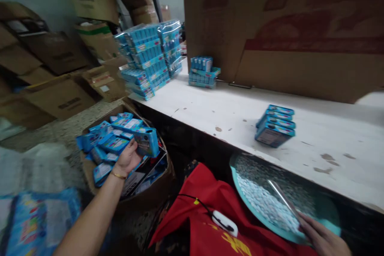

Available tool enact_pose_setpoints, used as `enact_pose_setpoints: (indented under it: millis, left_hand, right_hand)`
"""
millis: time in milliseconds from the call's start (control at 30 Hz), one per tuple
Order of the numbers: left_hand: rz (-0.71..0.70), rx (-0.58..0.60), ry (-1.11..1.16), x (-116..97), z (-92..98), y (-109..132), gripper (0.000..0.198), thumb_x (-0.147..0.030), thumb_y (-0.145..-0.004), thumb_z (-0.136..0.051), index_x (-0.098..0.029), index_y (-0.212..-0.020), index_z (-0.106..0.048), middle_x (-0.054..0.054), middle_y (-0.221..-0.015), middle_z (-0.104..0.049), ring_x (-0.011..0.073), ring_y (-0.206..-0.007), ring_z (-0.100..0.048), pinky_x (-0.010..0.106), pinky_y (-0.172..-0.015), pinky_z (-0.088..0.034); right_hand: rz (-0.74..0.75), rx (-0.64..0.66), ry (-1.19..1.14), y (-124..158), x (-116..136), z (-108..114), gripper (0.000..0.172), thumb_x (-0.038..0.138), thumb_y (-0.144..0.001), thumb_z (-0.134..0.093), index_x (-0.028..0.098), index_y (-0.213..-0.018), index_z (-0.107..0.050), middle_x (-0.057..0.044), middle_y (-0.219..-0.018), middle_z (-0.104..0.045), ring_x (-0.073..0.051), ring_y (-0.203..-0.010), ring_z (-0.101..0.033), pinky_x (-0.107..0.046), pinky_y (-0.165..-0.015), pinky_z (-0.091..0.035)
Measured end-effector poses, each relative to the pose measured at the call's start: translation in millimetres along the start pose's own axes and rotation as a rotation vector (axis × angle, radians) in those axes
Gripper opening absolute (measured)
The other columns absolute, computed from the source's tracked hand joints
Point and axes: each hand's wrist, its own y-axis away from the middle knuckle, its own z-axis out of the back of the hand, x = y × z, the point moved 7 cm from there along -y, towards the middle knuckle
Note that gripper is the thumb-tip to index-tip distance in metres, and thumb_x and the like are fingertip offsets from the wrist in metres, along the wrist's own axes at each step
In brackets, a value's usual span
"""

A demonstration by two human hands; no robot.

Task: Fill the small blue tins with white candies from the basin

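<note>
My left hand (128, 158) reaches down into an open cardboard box (141, 198) on the floor and grips a small blue carton (147, 141); a gold bracelet is on its wrist. The box holds several more blue cartons (105, 144). At the bottom right, my right hand (319, 236) rests on the rim of a round teal tray (327, 212) filled with small white pieces. Its fingers are closed on a thin clear strip (282, 198) that lies across the tray.
A white worktable (210, 108) carries a small stack of blue cartons (275, 126), another group (203, 72) and wrapped bundles (151, 56) at the back. Large cardboard sheets (285, 24) stand behind it. Brown boxes (60, 96) fill the left. Red cloth (216, 216) covers my lap.
</note>
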Motion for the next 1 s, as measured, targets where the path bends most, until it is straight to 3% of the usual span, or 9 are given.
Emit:
enact_pose_setpoints:
  millis: [100, 200, 333, 433, 567, 700, 767, 833, 1000]
  left_hand:
    - [0.173, 0.186, 0.086, 46.0, -62.6, -0.8, 0.032, -0.023, -0.074, -0.058, -0.026, -0.105, -0.054, -0.001, -0.096, -0.066, 0.0156, -0.084, -0.061, 0.032, -0.081, -0.046]
    - [0.401, 0.323, 0.063, 98.8, -112.7, 6.4, 0.032, -0.022, -0.076, -0.056, -0.024, -0.108, -0.054, 0.001, -0.096, -0.066, 0.0158, -0.083, -0.062, 0.032, -0.082, -0.046]
    - [0.732, 0.466, -0.022, 164.4, -157.4, 38.0, 0.036, -0.024, -0.078, -0.054, -0.02, -0.113, -0.052, 0.006, -0.104, -0.064, 0.0172, -0.09, -0.061, 0.032, -0.086, -0.044]
    - [0.888, 0.568, -0.07, 194.0, -179.6, 65.3, 0.039, -0.026, -0.077, -0.055, -0.021, -0.115, -0.051, 0.007, -0.109, -0.061, 0.0184, -0.098, -0.058, 0.033, -0.092, -0.039]
    - [1.006, 0.916, -0.253, 207.0, -212.2, 90.5, 0.042, -0.028, -0.076, -0.056, -0.024, -0.117, -0.051, 0.007, -0.113, -0.059, 0.0222, -0.1, -0.057, 0.041, -0.096, -0.035]
    - [0.707, 1.237, -0.692, 199.6, -235.3, 84.5, 0.04, -0.035, -0.075, -0.055, -0.027, -0.114, -0.054, 0.003, -0.126, -0.049, 0.0236, -0.123, -0.036, 0.039, -0.107, -0.016]
    - [0.619, 1.279, -0.83, 198.2, -237.1, 84.4, 0.044, -0.038, -0.076, -0.052, -0.03, -0.119, -0.049, 0.0, -0.132, -0.042, 0.0224, -0.126, -0.029, 0.037, -0.108, -0.012]
    - [0.638, 1.291, -0.859, 201.4, -233.9, 91.6, 0.051, -0.04, -0.076, -0.051, -0.031, -0.126, -0.04, 0.001, -0.134, -0.039, 0.0227, -0.124, -0.033, 0.037, -0.106, -0.018]
    - [0.652, 1.347, -0.801, 214.2, -232.5, 104.9, 0.092, -0.034, -0.054, -0.073, -0.027, -0.132, -0.025, 0.006, -0.132, -0.041, 0.0263, -0.118, -0.04, 0.038, -0.101, -0.028]
  right_hand:
    - [-0.032, 0.032, -0.081, 9.8, 24.6, -3.2, 0.033, 0.048, -0.055, -0.056, 0.024, -0.072, -0.07, -0.005, -0.062, -0.068, -0.023, -0.058, -0.063, -0.029, -0.049, -0.05]
    - [0.058, 0.011, 0.045, 14.6, 40.6, 2.7, 0.04, 0.046, -0.065, -0.046, 0.018, -0.082, -0.069, -0.006, -0.064, -0.067, -0.02, -0.059, -0.061, -0.028, -0.053, -0.048]
    - [0.067, -0.002, 0.448, 19.0, 47.9, 16.5, 0.036, 0.032, -0.079, -0.034, 0.021, -0.095, -0.065, -0.006, -0.086, -0.068, -0.018, -0.078, -0.061, -0.025, -0.066, -0.045]
    - [0.049, -0.005, 0.787, 19.1, 57.2, 27.4, 0.034, 0.022, -0.082, -0.033, 0.028, -0.102, -0.06, -0.005, -0.099, -0.065, -0.017, -0.087, -0.06, -0.024, -0.067, -0.041]
    - [0.081, 0.045, 1.039, 14.5, 67.7, 34.0, 0.033, 0.012, -0.081, -0.033, 0.021, -0.099, -0.06, -0.009, -0.095, -0.064, -0.017, -0.083, -0.06, -0.025, -0.067, -0.039]
    - [0.064, 0.084, 1.008, 9.4, 66.0, 28.2, 0.03, 0.01, -0.081, -0.033, 0.015, -0.089, -0.062, -0.013, -0.091, -0.063, -0.019, -0.085, -0.059, -0.027, -0.072, -0.038]
    - [0.008, 0.075, 0.914, 5.0, 62.7, 17.3, 0.03, 0.01, -0.081, -0.033, 0.014, -0.091, -0.062, -0.014, -0.093, -0.063, -0.02, -0.088, -0.059, -0.027, -0.072, -0.038]
    - [-0.045, 0.059, 0.841, -2.3, 60.6, -0.7, 0.031, 0.009, -0.081, -0.034, 0.015, -0.094, -0.061, -0.013, -0.094, -0.064, -0.02, -0.088, -0.058, -0.027, -0.072, -0.039]
    - [-0.104, 0.029, 0.711, -27.7, 61.1, -50.6, 0.035, 0.012, -0.083, -0.031, 0.019, -0.101, -0.06, -0.01, -0.099, -0.064, -0.018, -0.093, -0.057, -0.025, -0.073, -0.04]
